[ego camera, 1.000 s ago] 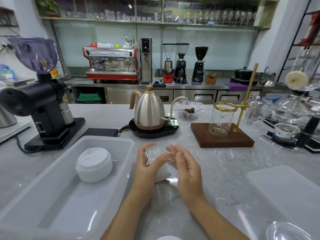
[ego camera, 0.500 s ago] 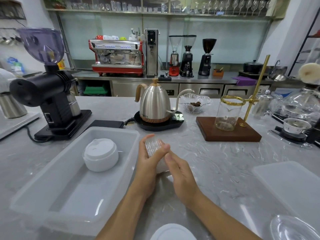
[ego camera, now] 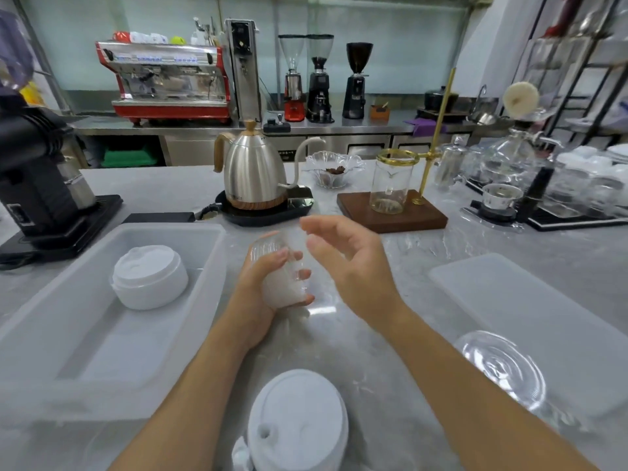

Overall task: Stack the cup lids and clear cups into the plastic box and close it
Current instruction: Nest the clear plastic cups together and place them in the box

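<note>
We see an open plastic box (ego camera: 210, 266) at the left on a marble counter (ego camera: 424, 260), holding one stack of white cup lids (ego camera: 149, 277) toward its far end, while its flat lid (ego camera: 530, 321) lies at the right. Our left hand (ego camera: 261, 287) grips a stack of clear cups (ego camera: 282, 273) between box and lid, and our right hand (ego camera: 346, 260) hovers just beside it, fingers spread and empty. Another white lid stack (ego camera: 295, 423) is cut off at the near edge, and a clear domed lid (ego camera: 503, 368) near right is hard to make out.
</note>
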Motion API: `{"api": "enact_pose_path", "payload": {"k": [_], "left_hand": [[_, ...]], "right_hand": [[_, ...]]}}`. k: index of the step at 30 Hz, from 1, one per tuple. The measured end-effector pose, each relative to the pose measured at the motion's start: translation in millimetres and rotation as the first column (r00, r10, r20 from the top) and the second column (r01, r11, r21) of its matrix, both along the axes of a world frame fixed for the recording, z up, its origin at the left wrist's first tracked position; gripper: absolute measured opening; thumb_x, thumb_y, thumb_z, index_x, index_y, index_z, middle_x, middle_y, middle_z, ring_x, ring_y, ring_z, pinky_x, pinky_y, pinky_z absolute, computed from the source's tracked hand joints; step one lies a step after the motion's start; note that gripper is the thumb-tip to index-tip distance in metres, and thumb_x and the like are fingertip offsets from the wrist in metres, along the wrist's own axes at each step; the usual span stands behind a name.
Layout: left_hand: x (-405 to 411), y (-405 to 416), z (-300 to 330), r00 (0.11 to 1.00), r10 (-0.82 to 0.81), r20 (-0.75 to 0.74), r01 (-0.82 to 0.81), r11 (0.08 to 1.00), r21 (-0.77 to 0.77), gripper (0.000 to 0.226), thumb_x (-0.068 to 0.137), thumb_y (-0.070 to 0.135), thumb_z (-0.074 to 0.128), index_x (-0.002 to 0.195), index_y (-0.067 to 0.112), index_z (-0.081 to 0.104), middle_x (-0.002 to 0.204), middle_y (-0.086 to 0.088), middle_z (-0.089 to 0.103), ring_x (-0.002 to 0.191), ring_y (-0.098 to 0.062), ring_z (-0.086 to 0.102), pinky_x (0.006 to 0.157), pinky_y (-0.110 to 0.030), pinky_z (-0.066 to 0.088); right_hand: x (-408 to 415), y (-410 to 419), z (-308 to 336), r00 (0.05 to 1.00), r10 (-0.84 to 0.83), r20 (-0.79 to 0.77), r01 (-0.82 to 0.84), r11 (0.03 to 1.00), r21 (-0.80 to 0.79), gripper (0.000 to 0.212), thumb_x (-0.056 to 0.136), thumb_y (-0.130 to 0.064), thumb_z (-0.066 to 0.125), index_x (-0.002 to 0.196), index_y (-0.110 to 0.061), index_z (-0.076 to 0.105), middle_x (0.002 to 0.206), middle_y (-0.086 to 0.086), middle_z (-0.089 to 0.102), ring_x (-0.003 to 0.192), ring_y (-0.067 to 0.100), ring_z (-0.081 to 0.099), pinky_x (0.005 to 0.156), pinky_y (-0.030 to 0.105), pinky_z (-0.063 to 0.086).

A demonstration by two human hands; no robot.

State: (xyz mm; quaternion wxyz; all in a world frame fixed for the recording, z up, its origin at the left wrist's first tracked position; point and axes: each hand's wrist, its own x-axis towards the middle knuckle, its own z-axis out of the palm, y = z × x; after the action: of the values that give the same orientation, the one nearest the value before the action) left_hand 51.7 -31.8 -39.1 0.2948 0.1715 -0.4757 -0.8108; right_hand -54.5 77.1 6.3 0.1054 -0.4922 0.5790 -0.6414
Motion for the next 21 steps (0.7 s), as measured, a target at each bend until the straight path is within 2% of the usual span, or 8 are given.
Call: {"api": "enact_pose_path", "payload": {"k": [2, 5, 8, 11, 15, 17, 21], "left_hand": [[-0.8, 4.6, 0.7, 0.999, -0.033, 0.000, 0.033, 0.999, -0.009, 0.077, 0.066, 0.034, 0.074, 0.132, -0.002, 0.057, 0.116, -0.019, 0.058, 0.091, -0.027, 0.065, 0.060, -0.041, 0.061], [-3.8, 6.5, -2.5, 0.995, -0.100, -0.005, 0.100, 0.995, 0.000, 0.041, 0.063, 0.033, 0.076, 0.099, 0.015, 0.072, 0.101, -0.013, 0.064, 0.087, -0.029, 0.064, 0.069, -0.049, 0.057], [-3.8, 4.0, -6.5, 0.991, -0.135, -0.019, 0.135, 0.991, 0.003, 0.036, 0.065, 0.029, 0.076, 0.100, 0.020, 0.068, 0.098, -0.009, 0.067, 0.086, -0.030, 0.064, 0.075, -0.051, 0.054], [-5.4, 4.0, -8.4, 0.987, -0.162, 0.010, 0.162, 0.987, -0.021, 0.044, 0.064, 0.031, 0.075, 0.105, 0.019, 0.064, 0.099, -0.007, 0.067, 0.087, -0.029, 0.065, 0.072, -0.048, 0.057], [-6.0, 4.9, -9.0, 0.986, -0.167, 0.015, 0.168, 0.985, -0.039, 0.051, 0.066, 0.030, 0.074, 0.114, 0.019, 0.061, 0.098, -0.007, 0.066, 0.087, -0.029, 0.065, 0.073, -0.048, 0.057], [-5.3, 5.3, -9.9, 0.984, -0.177, 0.012, 0.177, 0.983, -0.044, 0.049, 0.070, 0.029, 0.071, 0.116, 0.021, 0.059, 0.098, -0.006, 0.067, 0.086, -0.028, 0.067, 0.071, -0.048, 0.059], [-3.1, 6.1, -10.4, 0.981, -0.194, 0.016, 0.194, 0.980, -0.051, 0.054, 0.062, 0.034, 0.075, 0.114, 0.023, 0.062, 0.098, -0.005, 0.068, 0.083, -0.026, 0.069, 0.067, -0.046, 0.060]], "right_hand": [[-10.3, 30.1, 1.1, 0.993, -0.042, -0.107, 0.051, 0.995, 0.083, 0.029, 0.090, -0.016, 0.068, 0.119, -0.019, 0.068, 0.110, -0.003, 0.072, 0.104, 0.009, 0.067, 0.092, 0.022, 0.053], [-34.0, 86.7, -2.4, 0.946, -0.055, -0.320, 0.156, 0.942, 0.298, 0.042, 0.089, -0.027, 0.072, 0.129, -0.029, 0.061, 0.116, -0.017, 0.067, 0.105, 0.002, 0.065, 0.093, 0.014, 0.048], [-58.0, 141.2, -2.7, 0.849, 0.068, -0.525, 0.292, 0.767, 0.572, 0.059, 0.084, -0.049, 0.071, 0.137, -0.047, 0.046, 0.133, -0.034, 0.048, 0.120, -0.015, 0.047, 0.104, 0.009, 0.036], [-73.6, 180.4, -3.6, 0.814, 0.206, -0.543, 0.332, 0.602, 0.726, 0.084, 0.075, -0.070, 0.068, 0.145, -0.056, 0.025, 0.149, -0.036, 0.027, 0.129, -0.026, 0.022, 0.105, 0.001, 0.017], [-80.0, 200.4, -9.6, 0.808, 0.343, -0.479, 0.317, 0.432, 0.844, 0.110, 0.059, -0.086, 0.066, 0.145, -0.064, 0.001, 0.156, -0.035, 0.010, 0.142, -0.004, 0.015, 0.114, 0.022, 0.016], [-81.6, 201.6, -12.3, 0.792, 0.393, -0.466, 0.312, 0.396, 0.864, 0.116, 0.057, -0.085, 0.068, 0.145, -0.063, -0.004, 0.155, -0.033, 0.012, 0.141, 0.000, 0.017, 0.110, 0.023, 0.017], [-86.5, 200.2, -15.5, 0.781, 0.397, -0.482, 0.348, 0.365, 0.864, 0.120, 0.058, -0.081, 0.070, 0.148, -0.057, -0.005, 0.156, -0.025, 0.018, 0.141, 0.008, 0.020, 0.111, 0.026, 0.020]]}}
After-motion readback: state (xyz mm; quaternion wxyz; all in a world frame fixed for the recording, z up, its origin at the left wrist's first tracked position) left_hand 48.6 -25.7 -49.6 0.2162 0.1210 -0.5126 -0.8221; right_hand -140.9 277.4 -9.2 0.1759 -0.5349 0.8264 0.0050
